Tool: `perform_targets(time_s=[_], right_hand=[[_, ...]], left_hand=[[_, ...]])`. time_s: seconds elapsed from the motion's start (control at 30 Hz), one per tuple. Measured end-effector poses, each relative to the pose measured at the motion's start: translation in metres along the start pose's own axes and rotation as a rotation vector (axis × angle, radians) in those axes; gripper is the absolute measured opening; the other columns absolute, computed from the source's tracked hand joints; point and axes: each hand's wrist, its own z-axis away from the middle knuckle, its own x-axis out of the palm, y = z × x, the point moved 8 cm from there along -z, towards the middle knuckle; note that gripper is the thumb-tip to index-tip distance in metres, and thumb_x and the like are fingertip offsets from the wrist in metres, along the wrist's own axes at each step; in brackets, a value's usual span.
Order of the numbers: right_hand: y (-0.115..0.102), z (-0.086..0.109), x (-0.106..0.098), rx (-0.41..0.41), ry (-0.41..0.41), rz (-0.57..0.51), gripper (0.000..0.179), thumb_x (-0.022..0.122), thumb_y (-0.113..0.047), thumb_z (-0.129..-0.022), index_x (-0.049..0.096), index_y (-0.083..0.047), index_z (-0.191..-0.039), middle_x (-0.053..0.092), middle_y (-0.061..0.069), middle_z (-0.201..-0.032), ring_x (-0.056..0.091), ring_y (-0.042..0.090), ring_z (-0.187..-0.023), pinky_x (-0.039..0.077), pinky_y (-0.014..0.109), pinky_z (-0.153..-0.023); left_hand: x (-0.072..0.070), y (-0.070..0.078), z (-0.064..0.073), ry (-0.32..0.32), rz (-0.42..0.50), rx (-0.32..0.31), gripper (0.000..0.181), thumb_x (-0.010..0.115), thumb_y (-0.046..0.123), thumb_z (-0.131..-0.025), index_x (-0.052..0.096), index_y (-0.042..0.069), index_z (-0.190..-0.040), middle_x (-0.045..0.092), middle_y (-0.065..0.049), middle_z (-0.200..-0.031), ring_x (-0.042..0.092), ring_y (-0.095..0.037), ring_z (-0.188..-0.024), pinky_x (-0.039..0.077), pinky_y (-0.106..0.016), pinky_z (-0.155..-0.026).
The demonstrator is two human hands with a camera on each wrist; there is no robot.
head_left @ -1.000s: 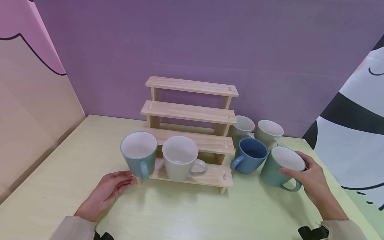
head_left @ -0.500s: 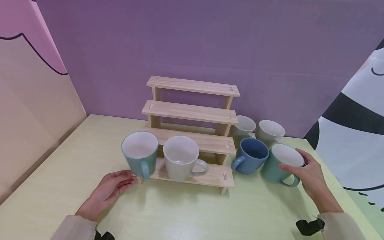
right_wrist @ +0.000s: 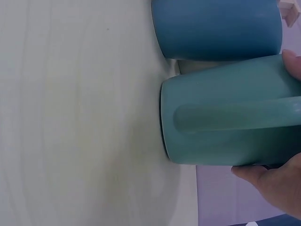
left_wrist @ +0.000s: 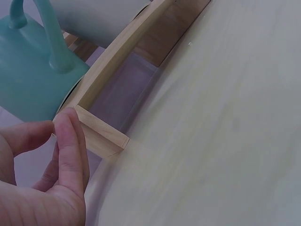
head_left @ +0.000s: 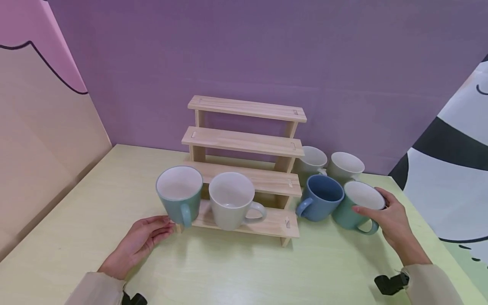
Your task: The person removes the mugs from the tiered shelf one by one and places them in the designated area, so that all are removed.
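Observation:
In the head view, my right hand (head_left: 390,216) grips a green mug (head_left: 348,216) near its rim, thumb on one side and fingers on the other. The mug stands beside a blue mug (head_left: 318,203); its handle points toward me. My left hand (head_left: 139,241) pinches the left end of the lowest board of a stepped wooden shelf (head_left: 244,142), as the left wrist view shows with the fingers (left_wrist: 70,155) at the board's corner. On that board stand a light teal mug (head_left: 177,207) and a white mug (head_left: 226,209).
Two pale mugs, one behind the blue mug (head_left: 314,156) and one farther right (head_left: 345,165), stand at the shelf's right rear. The three upper boards hold no mugs. A purple backdrop (head_left: 244,51) rises behind the pale tabletop (head_left: 236,271).
My right hand has moved the green mug slightly back and left, closer to the blue mug. My left hand keeps its place at the shelf's corner.

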Motion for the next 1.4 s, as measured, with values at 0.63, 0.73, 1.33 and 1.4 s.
perform_targets(time_s=[0.63, 0.73, 1.33, 1.4], right_hand=[[0.004, 0.002, 0.001, 0.0, -0.034, 0.051, 0.091, 0.067, -0.033, -0.089, 0.007, -0.007, -0.152, 0.017, 0.026, -0.149, 0.028, 0.043, -0.126, 0.034, 0.064, -0.104], [0.004, 0.002, 0.002, -0.003, -0.046, 0.049, 0.092, 0.066, -0.034, -0.09, 0.004, -0.006, -0.152, 0.015, 0.028, -0.15, 0.026, 0.046, -0.127, 0.031, 0.068, -0.104], [-0.012, 0.004, 0.001, -0.041, -0.092, 0.163, 0.093, 0.066, -0.033, -0.089, 0.004, 0.001, -0.15, 0.021, 0.029, -0.148, 0.033, 0.042, -0.121, 0.04, 0.027, -0.083], [-0.015, 0.005, 0.001, -0.037, -0.097, 0.155, 0.095, 0.066, -0.033, -0.089, 0.001, 0.001, -0.15, 0.018, 0.03, -0.15, 0.03, 0.044, -0.125, 0.045, 0.039, -0.091]], left_hand=[[0.005, 0.002, 0.001, -0.016, 0.0, 0.001, 0.021, 0.049, 0.001, -0.097, 0.067, 0.01, -0.09, 0.071, -0.002, -0.087, 0.069, -0.009, -0.082, 0.057, -0.017, -0.077], [0.004, 0.002, 0.001, 0.0, -0.015, -0.003, 0.022, 0.049, 0.002, -0.098, 0.067, 0.01, -0.089, 0.072, -0.001, -0.086, 0.069, -0.009, -0.081, 0.057, -0.017, -0.077], [0.001, 0.002, 0.001, 0.011, -0.018, -0.011, 0.023, 0.049, 0.002, -0.097, 0.068, 0.012, -0.088, 0.072, 0.0, -0.086, 0.069, -0.008, -0.08, 0.057, -0.017, -0.076], [0.001, 0.003, 0.002, 0.01, -0.015, -0.011, 0.023, 0.049, 0.002, -0.097, 0.068, 0.011, -0.088, 0.072, 0.0, -0.086, 0.069, -0.008, -0.08, 0.057, -0.017, -0.076]])
